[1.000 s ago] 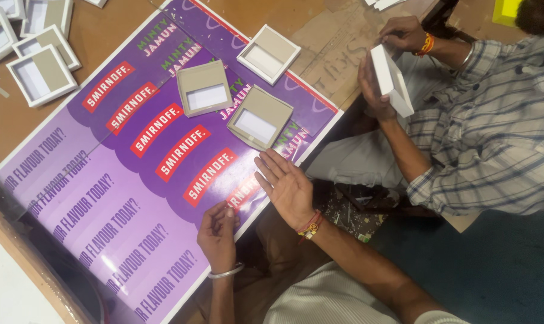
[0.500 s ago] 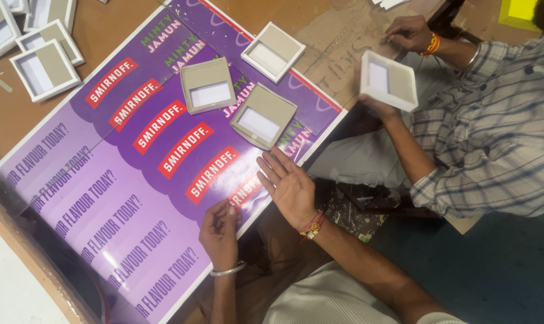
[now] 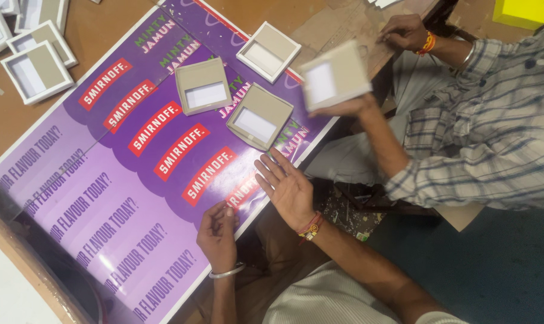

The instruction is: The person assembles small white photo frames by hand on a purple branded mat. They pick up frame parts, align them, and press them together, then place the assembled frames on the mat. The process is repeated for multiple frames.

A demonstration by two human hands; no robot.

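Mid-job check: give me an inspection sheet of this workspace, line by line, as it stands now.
Surface: brown table mostly covered by a large purple printed sheet.
Job's things: three shallow square box trays lie on the sheet, nearest the hands a grey one, then another grey one and a white one.
Clutter: more trays stacked at the table's far left corner; yellow block top right.
Grippers: left hand rests on the sheet's edge, fingers curled; right hand open, palm up, holding nothing.
Cables: nothing seen.
Surroundings: a co-worker in a checked shirt holds up a tray, blurred; blue floor.
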